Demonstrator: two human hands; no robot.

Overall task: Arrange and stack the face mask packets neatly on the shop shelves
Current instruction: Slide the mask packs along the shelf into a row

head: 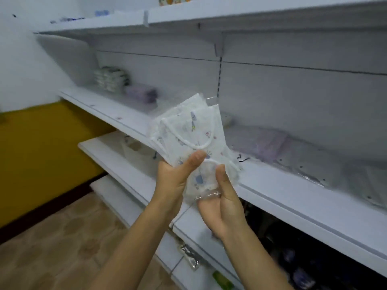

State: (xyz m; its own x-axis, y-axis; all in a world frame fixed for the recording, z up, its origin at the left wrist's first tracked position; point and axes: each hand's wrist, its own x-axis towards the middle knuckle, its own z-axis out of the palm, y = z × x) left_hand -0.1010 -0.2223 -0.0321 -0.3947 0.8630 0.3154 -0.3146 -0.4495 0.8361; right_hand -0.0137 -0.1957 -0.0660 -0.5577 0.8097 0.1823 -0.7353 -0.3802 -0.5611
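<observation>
**Both hands hold a bundle of printed mask packets before the middle shelf**

The left hand (pixel 173 176) and the right hand (pixel 222 204) together grip a small bundle of face mask packets (pixel 188 130), held up in the air in front of the middle shelf (pixel 293 197), not resting on it. The left thumb presses across the lower front of the bundle; the right thumb pinches its bottom edge, with the fingers of both hands curled behind.

The packets are clear, crinkled plastic sleeves, fanned slightly so that at least two overlapping edges show at the top. Inside lie white masks with small printed motifs in blue, pink and yellow, and white ear loops curve across the front. How many packets are in the bundle cannot be told.

On the shelf to the right lie lilac mask packets (pixel 266 145) in clear wrap, somewhat blurred. Farther back on the left stand a stack of white packets (pixel 110 79) and, just beside it, a purple stack (pixel 142 94).
</observation>
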